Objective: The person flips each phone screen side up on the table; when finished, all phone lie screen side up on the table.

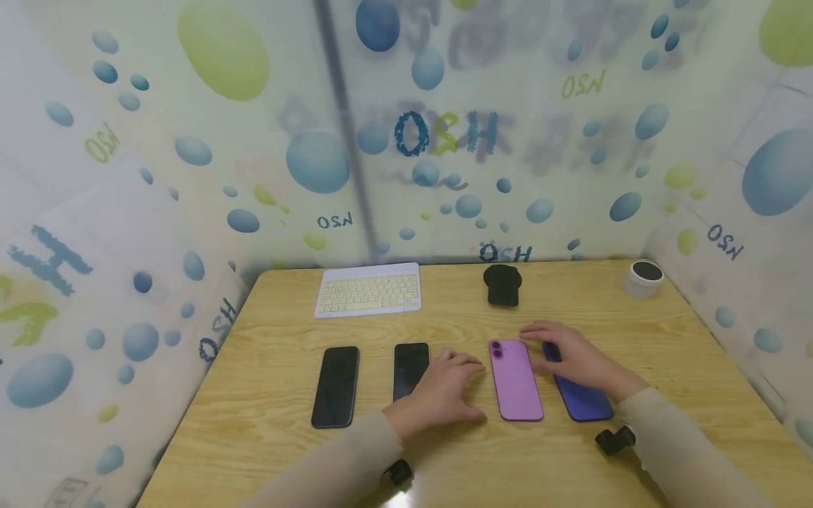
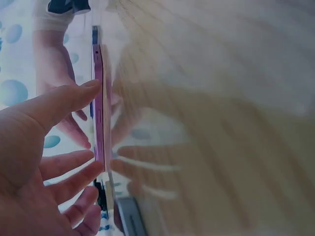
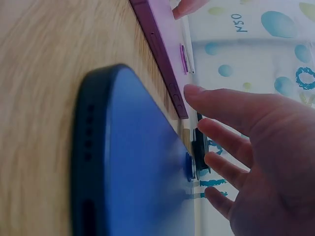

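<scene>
A pink phone (image 1: 517, 384) lies back up on the wooden table, its camera bump at the far left corner. Left of it, my left hand (image 1: 438, 394) hovers low with thumb and fingers spread toward the phone's edge, overlapping a dark-screened phone (image 1: 409, 361). On the other side, my right hand (image 1: 574, 358) is held over the upper part of a blue phone (image 1: 583, 403), its fingers extended toward the pink phone's right edge. In the right wrist view the thumb overlaps the pink phone (image 3: 165, 54), and the palm holds nothing.
Another dark-screened phone (image 1: 335, 388) lies farther left. Along the back are a white keyboard (image 1: 368, 291), a small black object with a round top (image 1: 503, 286) and a white cylinder with a dark top (image 1: 643, 279). Patterned curtain walls (image 1: 470, 183) border the table.
</scene>
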Available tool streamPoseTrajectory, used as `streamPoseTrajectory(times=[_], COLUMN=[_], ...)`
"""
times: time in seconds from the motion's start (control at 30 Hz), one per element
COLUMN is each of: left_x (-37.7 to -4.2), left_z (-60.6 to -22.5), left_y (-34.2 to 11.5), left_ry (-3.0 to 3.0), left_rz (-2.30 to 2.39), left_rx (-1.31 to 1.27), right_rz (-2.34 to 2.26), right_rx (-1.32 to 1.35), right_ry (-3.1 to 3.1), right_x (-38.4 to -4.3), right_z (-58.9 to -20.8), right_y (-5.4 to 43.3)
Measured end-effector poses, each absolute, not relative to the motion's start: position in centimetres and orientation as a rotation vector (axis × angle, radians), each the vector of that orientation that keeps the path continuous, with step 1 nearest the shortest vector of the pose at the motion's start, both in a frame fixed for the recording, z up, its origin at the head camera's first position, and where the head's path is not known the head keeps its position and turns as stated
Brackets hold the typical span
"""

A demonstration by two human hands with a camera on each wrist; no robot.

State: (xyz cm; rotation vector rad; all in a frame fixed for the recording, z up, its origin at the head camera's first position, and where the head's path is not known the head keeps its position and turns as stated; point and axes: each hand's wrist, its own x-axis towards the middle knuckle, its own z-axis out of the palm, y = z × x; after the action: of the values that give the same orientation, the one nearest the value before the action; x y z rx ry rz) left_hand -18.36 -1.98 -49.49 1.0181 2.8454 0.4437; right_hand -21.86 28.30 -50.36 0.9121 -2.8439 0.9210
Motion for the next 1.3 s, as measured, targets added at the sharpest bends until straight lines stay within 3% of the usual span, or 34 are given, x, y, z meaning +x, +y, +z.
streamPoseTrajectory(times=[1.3], left_x=[-18.3], left_z=[-49.5], left_y=[1.3], left_ry=[2.872], left_rz=[0.425], left_rx=[0.829], right_rz=[0.923], right_rx=[0.935], right_ry=[-2.983], right_x=[-22.0], right_z=[-49.7], right_y=[28.3])
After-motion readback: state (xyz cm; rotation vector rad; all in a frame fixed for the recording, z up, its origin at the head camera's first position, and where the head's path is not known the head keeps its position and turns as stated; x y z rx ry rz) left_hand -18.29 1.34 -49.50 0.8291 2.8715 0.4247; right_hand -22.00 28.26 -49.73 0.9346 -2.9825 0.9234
